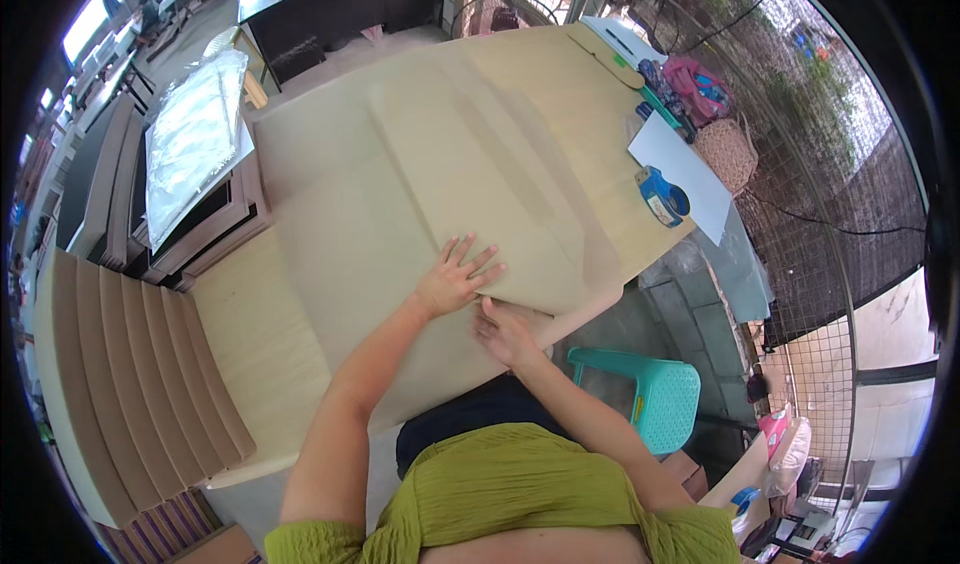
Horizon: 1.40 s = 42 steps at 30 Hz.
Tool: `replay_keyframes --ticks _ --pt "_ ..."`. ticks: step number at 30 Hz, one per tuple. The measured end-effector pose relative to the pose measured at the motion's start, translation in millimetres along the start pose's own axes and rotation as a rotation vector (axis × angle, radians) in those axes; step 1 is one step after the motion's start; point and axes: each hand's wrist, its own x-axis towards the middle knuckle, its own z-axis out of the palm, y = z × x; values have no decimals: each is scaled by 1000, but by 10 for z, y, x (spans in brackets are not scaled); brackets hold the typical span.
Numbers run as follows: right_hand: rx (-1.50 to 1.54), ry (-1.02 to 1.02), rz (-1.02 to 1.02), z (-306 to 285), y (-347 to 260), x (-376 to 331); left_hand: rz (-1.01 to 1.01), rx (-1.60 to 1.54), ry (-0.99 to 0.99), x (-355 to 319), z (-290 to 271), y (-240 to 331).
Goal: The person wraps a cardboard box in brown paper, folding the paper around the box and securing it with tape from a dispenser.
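left hand (455, 276): flat, fingers spread, palm down | right hand (507, 334): fingers extended, low, just beside left

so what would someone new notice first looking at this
First, the big sheet of tan paper spread over the table in the middle, with the left hand pressed flat on it and the right hand touching its near edge. Next, the blue tape dispenser at the paper's right edge, and the turquoise plastic stool lower right beside the person.
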Motion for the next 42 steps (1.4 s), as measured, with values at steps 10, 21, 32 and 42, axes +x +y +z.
replay_keyframes --ticks 10,21,32,42 --pt "204 177 -101 -475 -294 -6 -49 74 -47 -33 -66 70" --pt "86 387 -604 -2513 -2053 -469 -165 237 -132 15 -138 353" --pt "-1738 -526 -1287 -227 -2608 1013 -851 164 -101 1054 56 518" --pt "-2213 -956 -1027 -481 -2716 1135 -978 253 -287 921 -79 831"
